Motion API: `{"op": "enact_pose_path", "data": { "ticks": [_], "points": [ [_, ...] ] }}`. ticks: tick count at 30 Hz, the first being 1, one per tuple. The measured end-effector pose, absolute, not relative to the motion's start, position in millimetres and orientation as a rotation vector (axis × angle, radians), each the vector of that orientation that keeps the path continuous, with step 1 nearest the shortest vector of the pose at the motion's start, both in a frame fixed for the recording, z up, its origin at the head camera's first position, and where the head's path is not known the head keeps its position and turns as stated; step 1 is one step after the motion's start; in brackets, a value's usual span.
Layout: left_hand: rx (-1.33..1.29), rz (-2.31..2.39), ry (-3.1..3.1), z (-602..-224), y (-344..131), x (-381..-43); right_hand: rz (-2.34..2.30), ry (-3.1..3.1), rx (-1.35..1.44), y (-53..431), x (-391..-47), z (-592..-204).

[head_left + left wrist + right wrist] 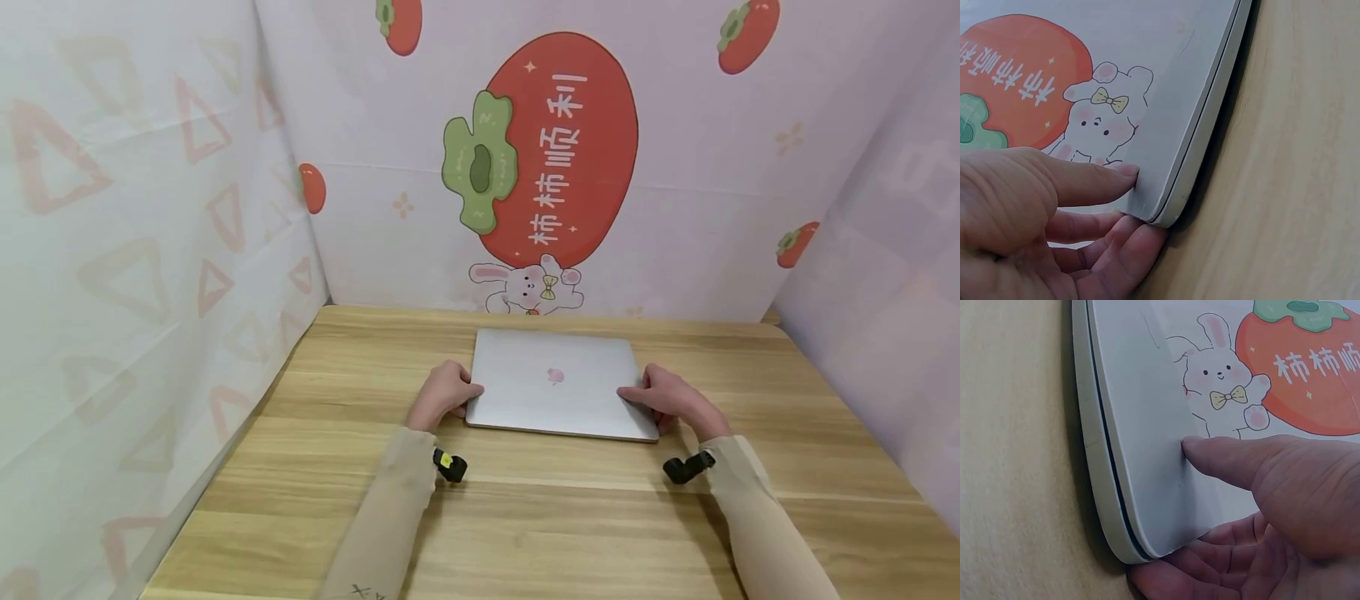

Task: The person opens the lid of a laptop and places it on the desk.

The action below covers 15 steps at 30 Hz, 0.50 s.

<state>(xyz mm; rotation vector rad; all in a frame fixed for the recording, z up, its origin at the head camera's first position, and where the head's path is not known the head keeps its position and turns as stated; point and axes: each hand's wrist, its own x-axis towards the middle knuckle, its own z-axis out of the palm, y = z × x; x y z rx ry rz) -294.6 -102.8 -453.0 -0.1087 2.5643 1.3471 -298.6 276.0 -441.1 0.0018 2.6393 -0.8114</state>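
Note:
A closed silver laptop (551,404) lies on the wooden table in the head view, with a shiny logo in the middle of its lid. My left hand (446,390) grips its left side, thumb on the lid and fingers curled under the edge. On the opposite side my right hand (670,395) holds it the same way. The left wrist view shows the left thumb (1100,182) pressing near a rounded corner of the laptop (1175,194). Another corner of the laptop (1147,506) appears in the right wrist view, where the right fingers (1191,575) reach beneath it.
The wooden table (525,533) extends around the laptop. Behind it stands a back wall sheet (375,250) printed with persimmons and a rabbit, mirrored in the lid in the wrist views. A patterned sheet (150,292) hangs at left, a pale one (900,250) at right.

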Motion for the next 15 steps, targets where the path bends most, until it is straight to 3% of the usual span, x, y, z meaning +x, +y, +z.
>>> {"op": "enact_pose_path", "data": {
  "ticks": [15],
  "points": [
    [-0.121,1.344,2.559,-451.1,-110.1,-288.3,-0.803,2.62,-0.015,271.0,-298.7,-441.4]
  ]
}}
